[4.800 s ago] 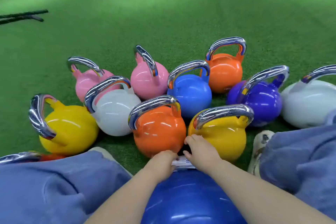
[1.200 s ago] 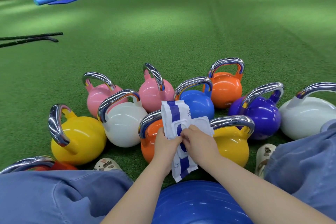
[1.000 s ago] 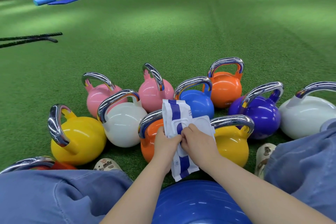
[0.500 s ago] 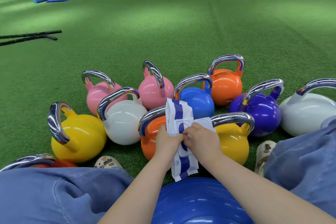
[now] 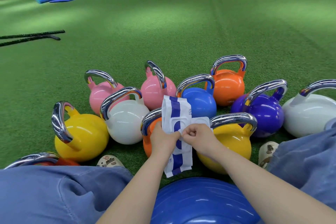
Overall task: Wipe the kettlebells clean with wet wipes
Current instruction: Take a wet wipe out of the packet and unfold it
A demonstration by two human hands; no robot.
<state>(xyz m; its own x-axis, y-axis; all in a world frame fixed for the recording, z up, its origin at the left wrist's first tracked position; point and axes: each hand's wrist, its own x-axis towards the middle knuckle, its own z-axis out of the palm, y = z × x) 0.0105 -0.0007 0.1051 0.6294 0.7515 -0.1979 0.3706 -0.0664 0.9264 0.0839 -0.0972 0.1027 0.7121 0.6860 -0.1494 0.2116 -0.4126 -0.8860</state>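
Left grip (image 5: 163, 139) grasps the upright wet-wipe pack (image 5: 177, 114); right grip (image 5: 198, 135) pinches at its flap opening, above the orange kettlebell (image 5: 148, 143) and yellow kettlebell (image 5: 234, 143).

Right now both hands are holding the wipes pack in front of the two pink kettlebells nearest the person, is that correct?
Not quite. The head view shows both hands, left and right, holding the wipes pack in front of an orange kettlebell and a yellow kettlebell; the pink ones stand farther back.
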